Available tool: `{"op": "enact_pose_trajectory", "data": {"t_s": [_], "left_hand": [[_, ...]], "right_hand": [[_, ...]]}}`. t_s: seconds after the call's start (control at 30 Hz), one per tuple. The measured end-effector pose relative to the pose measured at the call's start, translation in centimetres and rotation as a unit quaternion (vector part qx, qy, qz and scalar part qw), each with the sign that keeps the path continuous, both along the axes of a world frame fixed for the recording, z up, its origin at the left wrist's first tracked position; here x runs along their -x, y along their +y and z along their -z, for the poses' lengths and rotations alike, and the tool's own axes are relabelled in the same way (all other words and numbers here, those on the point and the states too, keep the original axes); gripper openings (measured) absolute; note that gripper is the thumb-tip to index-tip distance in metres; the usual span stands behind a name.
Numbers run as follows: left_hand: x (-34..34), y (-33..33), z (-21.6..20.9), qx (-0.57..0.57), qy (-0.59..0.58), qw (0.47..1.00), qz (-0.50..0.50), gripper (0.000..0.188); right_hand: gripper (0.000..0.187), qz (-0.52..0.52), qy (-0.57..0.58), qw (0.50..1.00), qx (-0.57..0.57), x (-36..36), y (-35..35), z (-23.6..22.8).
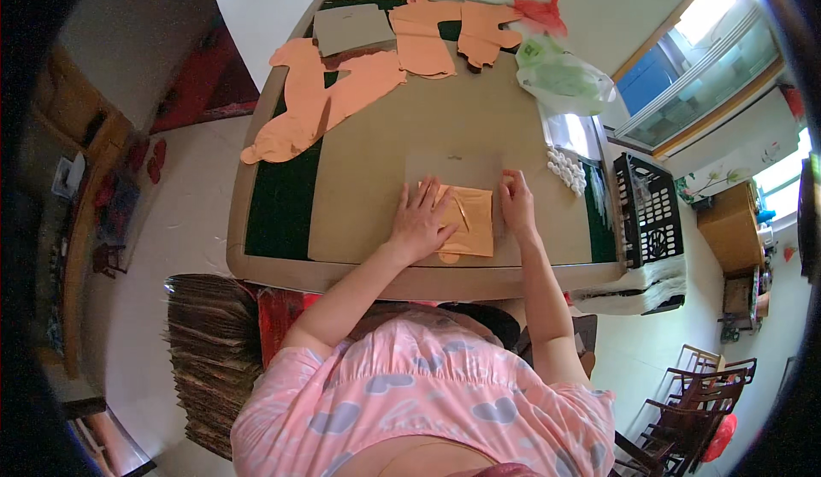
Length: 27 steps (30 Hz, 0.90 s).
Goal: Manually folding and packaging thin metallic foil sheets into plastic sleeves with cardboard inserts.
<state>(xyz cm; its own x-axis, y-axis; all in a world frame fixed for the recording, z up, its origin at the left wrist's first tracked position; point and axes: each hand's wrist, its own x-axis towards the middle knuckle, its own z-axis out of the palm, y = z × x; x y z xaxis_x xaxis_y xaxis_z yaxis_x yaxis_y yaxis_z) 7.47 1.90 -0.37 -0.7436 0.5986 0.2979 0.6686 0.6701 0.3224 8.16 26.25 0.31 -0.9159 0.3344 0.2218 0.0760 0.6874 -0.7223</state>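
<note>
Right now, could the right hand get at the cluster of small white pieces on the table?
Likely yes: the right hand is near the white pieces, with only brown board visible between them.

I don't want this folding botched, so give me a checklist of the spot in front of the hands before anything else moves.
1. Left hand resting on the folded orange piece: ok.
2. Right hand gripping something: cannot tell; its fingers are curled, just right of the piece.
3. Folded edges tidy: not ok; a rounded tab sticks out at the near edge.
4. Piece lying on the brown board: ok.
5. Small white items apart from both hands: ok.
</note>
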Motion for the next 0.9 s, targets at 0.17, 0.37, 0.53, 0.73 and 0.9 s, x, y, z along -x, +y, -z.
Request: {"op": "enact_pose_trajectory", "data": {"t_s": [0.17, 0.37, 0.53, 0.73, 0.9], "left_hand": [[0.0, 0.2, 0.7, 0.004, -0.006, 1.0, -0.014, 0.075], [0.0, 0.3, 0.7, 0.001, -0.017, 0.999, -0.028, 0.073], [1.5, -2.3, 0.3, -0.243, -0.059, 0.962, -0.107, 0.055], [1.9, -5.3, -0.3, 0.035, -0.001, 0.993, -0.109, 0.046], [3.0, -4.1, -1.7, -0.037, -0.008, 0.992, -0.118, 0.036]], "right_hand": [[0.028, -0.04, -0.043, 0.998, 0.007, -2.0, -0.8, -1.8], [0.036, -0.033, 0.082, 0.973, -0.212, -2.8, -3.2, -2.4], [0.048, -0.152, 0.006, 0.943, -0.296, -2.7, -5.1, -1.6], [0.047, -0.2, -0.037, 0.925, -0.322, -0.9, -3.9, -2.4], [0.044, -0.204, -0.005, 0.925, -0.32, -0.3, -3.1, -1.8]]}}
